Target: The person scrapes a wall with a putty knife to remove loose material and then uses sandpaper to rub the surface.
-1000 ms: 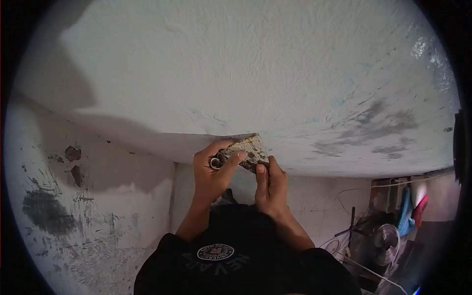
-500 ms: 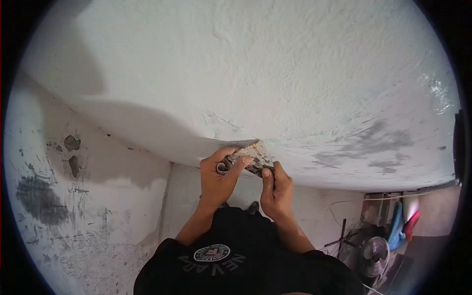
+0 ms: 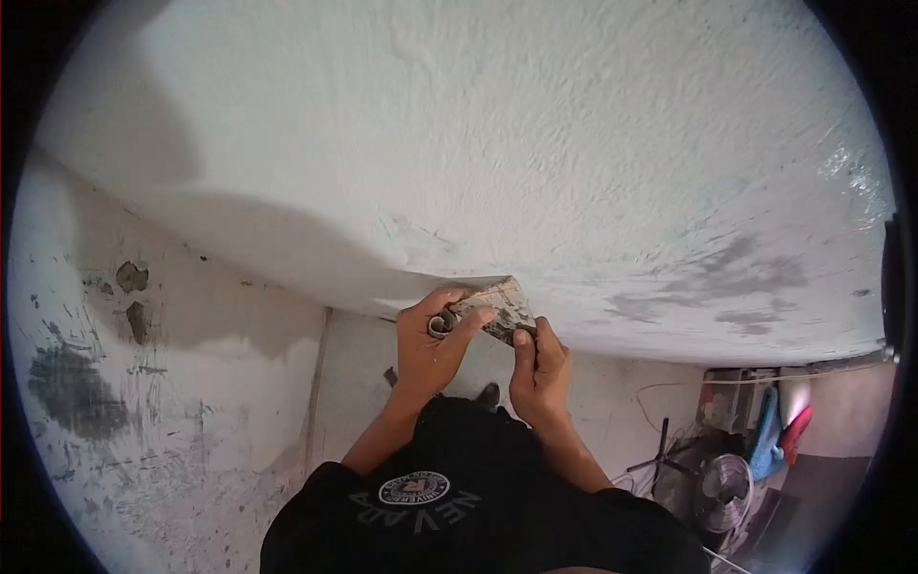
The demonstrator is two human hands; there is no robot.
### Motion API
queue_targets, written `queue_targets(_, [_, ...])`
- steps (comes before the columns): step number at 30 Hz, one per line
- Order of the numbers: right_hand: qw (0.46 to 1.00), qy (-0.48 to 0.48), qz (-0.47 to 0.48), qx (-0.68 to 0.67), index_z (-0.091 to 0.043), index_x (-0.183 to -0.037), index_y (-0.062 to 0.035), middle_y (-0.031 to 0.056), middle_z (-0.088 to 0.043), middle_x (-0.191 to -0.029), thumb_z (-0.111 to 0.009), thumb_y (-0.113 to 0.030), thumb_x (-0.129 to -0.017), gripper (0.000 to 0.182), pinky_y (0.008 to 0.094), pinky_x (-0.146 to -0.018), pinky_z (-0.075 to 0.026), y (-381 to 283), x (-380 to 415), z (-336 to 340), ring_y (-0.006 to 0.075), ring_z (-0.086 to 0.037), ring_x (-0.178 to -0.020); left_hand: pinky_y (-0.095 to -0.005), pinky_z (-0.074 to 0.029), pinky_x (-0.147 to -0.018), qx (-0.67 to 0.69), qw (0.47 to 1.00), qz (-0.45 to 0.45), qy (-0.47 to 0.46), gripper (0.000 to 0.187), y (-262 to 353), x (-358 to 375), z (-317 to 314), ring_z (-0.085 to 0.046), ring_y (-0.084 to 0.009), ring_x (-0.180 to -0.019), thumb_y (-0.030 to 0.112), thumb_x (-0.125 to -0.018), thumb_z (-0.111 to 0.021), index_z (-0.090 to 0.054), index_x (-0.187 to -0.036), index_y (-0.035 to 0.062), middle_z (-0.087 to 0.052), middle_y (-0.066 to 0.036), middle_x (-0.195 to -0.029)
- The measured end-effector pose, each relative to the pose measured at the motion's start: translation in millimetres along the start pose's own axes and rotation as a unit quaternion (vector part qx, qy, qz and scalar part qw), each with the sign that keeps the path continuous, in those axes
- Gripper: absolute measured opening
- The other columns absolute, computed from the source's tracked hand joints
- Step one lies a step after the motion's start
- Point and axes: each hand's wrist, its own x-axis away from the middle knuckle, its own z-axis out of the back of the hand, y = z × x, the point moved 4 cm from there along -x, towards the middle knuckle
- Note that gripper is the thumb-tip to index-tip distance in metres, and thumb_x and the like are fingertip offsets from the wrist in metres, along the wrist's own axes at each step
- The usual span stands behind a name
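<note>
Between my two hands is a worn piece of sandpaper, beige with dark smears and curled into a roll at its left end. My left hand wraps round the rolled end, its thumb pressed flat on the face of the sheet. At the lower right corner, the thumb and fingers of my right hand pinch the edge. The sheet's upper edge overlaps the rough white wall in front of me, close to its lower part. Whitish dust marks my left thumb.
Grey scuffs show on the wall to the right. A side wall with chipped and dark patches stands at the left. At the lower right are a fan, a dark stand and hanging blue and red cloths.
Both hands keep their hold on the sandpaper and sit very slightly lower and to the right. The surroundings have shifted a little with the camera.
</note>
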Motion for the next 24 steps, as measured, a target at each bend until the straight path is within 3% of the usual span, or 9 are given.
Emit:
queue_targets(5, [0.999, -0.016, 0.036, 0.028, -0.054, -0.089, 0.0037, 0.0169, -0.049, -0.056, -0.057, -0.003, -0.092, 0.008, 0.0416, -0.053, -0.036, -15.0, -7.7, 0.1, 0.0341, -0.043, -0.052, -0.0177, -0.043, -0.054, 0.066, 0.997, 0.023, 0.034, 0.015, 15.3, -6.5, 3.5, -0.057, -0.0015, -0.064, 0.006, -0.081, -0.076, -0.068, -0.090, -0.0036, -0.069, -0.002, -0.073])
queue_targets(8, [1.000, -0.012, 0.005, 0.000, -0.054, -0.091, 0.0056, 0.0163, -0.050, -0.057, -0.056, -0.004, -0.093, 0.010, 0.0429, -0.055, -0.037, -7.1, -2.3, 1.4, 0.0353, -0.045, -0.053, -0.0179, -0.041, -0.052, -0.023, 0.999, 0.031, 0.023, 0.014, -4.7, 5.2, 0.1, -0.054, -0.0011, -0.061, 0.005, -0.080, -0.076, -0.069, -0.089, -0.0036, -0.069, -0.003, -0.072])
queue_targets(11, [0.999, -0.017, -0.026, 0.044, -0.053, -0.092, 0.0069, 0.0172, -0.054, -0.061, -0.055, -0.007, -0.094, 0.014, 0.0443, -0.056, -0.038, 3.2, 4.6, -1.4, 0.0368, -0.050, -0.056, -0.0185, -0.044, -0.059, 0.049, 0.997, 0.063, 0.009, 0.017, 1.2, -5.1, 1.6, -0.058, -0.0035, -0.067, 0.006, -0.080, -0.076, -0.069, -0.091, -0.0025, -0.068, -0.001, -0.078])
queue_targets(14, [0.999, -0.011, -0.007, -0.052, -0.053, -0.093, 0.0061, 0.0193, -0.054, -0.062, -0.054, -0.009, -0.095, 0.015, 0.0453, -0.055, -0.037, 7.2, 6.8, -0.8, 0.0374, -0.048, -0.057, -0.0186, -0.044, -0.060, -0.029, 0.998, 0.061, 0.003, 0.015, 3.3, 6.4, 4.6, -0.058, -0.0036, -0.068, 0.006, -0.080, -0.076, -0.068, -0.090, -0.0028, -0.068, -0.001, -0.078])
queue_targets(17, [0.999, 0.003, 0.045, 0.003, -0.053, -0.092, 0.0052, 0.0194, -0.054, -0.063, -0.053, -0.010, -0.096, 0.016, 0.0453, -0.054, -0.036, -8.7, -9.9, -4.6, 0.0372, -0.047, -0.056, -0.0185, -0.045, -0.062, 0.003, 0.998, 0.048, 0.030, 0.012, 7.2, -6.1, 1.6, -0.059, -0.0045, -0.068, 0.004, -0.081, -0.075, -0.068, -0.088, -0.0024, -0.069, -0.002, -0.080])
queue_targets(19, [0.999, -0.018, 0.030, 0.009, -0.053, -0.093, 0.0050, 0.0194, -0.054, -0.063, -0.053, -0.010, -0.096, 0.015, 0.0455, -0.054, -0.036, -6.9, -0.6, -1.0, 0.0372, -0.047, -0.056, -0.0173, -0.033, -0.049, 0.091, 0.993, 0.005, 0.074, 0.022, 21.5, -9.6, 4.6, -0.042, 0.0005, -0.055, 0.013, -0.081, -0.079, -0.070, -0.092, -0.0031, -0.063, 0.001, -0.068])
queue_targets(20, [0.999, -0.028, 0.030, 0.006, -0.053, -0.093, 0.0049, 0.0195, -0.054, -0.064, -0.054, -0.010, -0.096, 0.015, 0.0458, -0.053, -0.036, -7.4, -2.2, -3.3, 0.0371, -0.047, -0.056, -0.0166, -0.037, -0.051, 0.045, 0.996, 0.051, 0.064, 0.022, 11.5, -1.3, 4.9, -0.048, 0.0004, -0.057, 0.013, -0.081, -0.079, -0.070, -0.092, -0.0036, -0.065, 0.000, -0.070])
queue_targets(23, [0.999, -0.041, -0.021, 0.000, -0.054, -0.095, 0.0058, 0.0191, -0.053, -0.064, -0.054, -0.008, -0.095, 0.014, 0.0464, -0.052, -0.035, 3.1, 1.7, 0.0, 0.0363, -0.046, -0.054, -0.0169, -0.040, -0.052, -0.041, 0.998, 0.040, 0.027, 0.021, -9.7, 7.0, 4.0, -0.054, -0.0009, -0.060, 0.012, -0.081, -0.078, -0.070, -0.092, -0.0029, -0.069, -0.003, -0.075])
queue_targets(24, [0.997, 0.031, 0.070, 0.003, -0.054, -0.099, 0.0083, 0.0192, -0.054, -0.064, -0.055, -0.007, -0.095, 0.016, 0.0453, -0.052, -0.037, 6.3, 3.9, -4.8, 0.0360, -0.048, -0.054, -0.0171, -0.039, -0.052, 0.002, 0.997, 0.062, 0.041, 0.021, -3.0, 1.8, 2.6, -0.054, -0.0008, -0.061, 0.013, -0.081, -0.079, -0.071, -0.092, -0.0021, -0.069, -0.002, -0.074])
